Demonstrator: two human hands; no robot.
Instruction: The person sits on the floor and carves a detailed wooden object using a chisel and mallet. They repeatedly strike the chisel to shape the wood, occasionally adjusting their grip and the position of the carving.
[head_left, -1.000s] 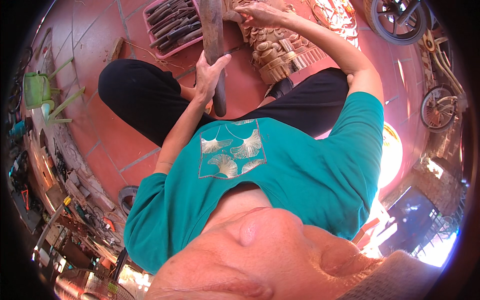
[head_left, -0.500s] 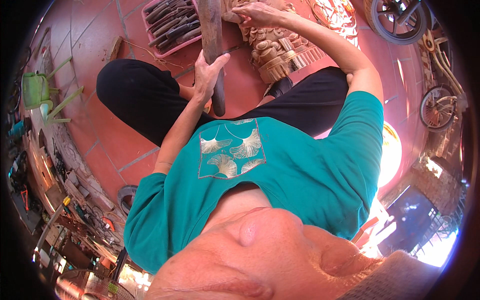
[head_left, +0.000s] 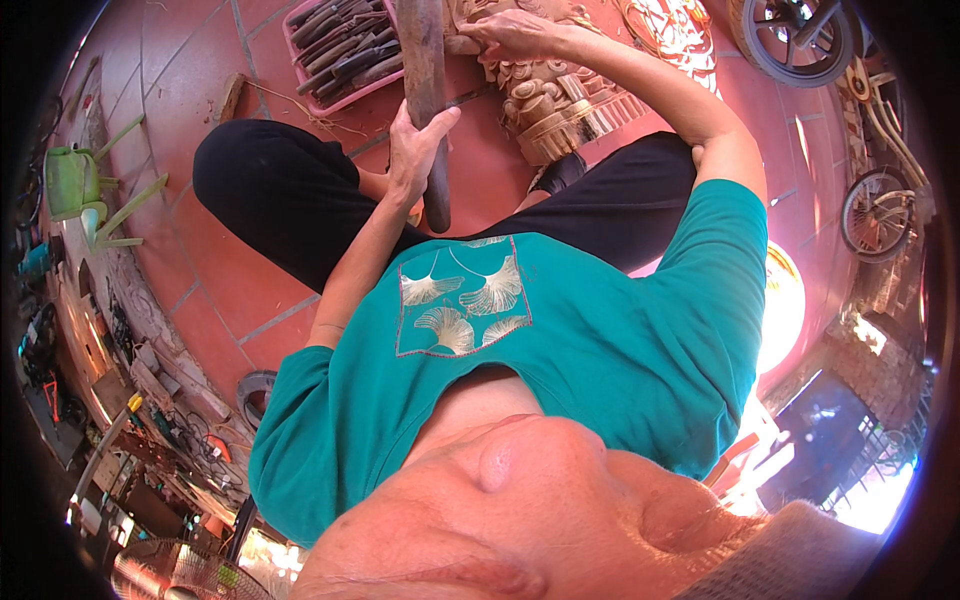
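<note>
My left hand (head_left: 415, 152) is wrapped round a long dark wooden club (head_left: 424, 70), thumb lying across it. The club's rounded near end is above my lap, and its far end runs out past the top edge. My right hand (head_left: 515, 36) is closed beside the club, over carved wood (head_left: 560, 100) with scrolls and a ribbed band. The fingertips are pinched close to a pale brown rounded piece; whether they grip it or a thin tool cannot be made out. The carving lies on the floor in front of my right leg (head_left: 620, 205).
A pink tray (head_left: 345, 106) of carving tools with dark handles sits beyond my left knee. A wood scrap (head_left: 230, 97) lies left of it. A green chair (head_left: 72, 182) stands far left; wheels (head_left: 795, 45) are at the upper right. Red tiles (head_left: 225, 300) cover the floor.
My right hand has shifted slightly down and left at the carving. The left hand and the club have hardly moved.
</note>
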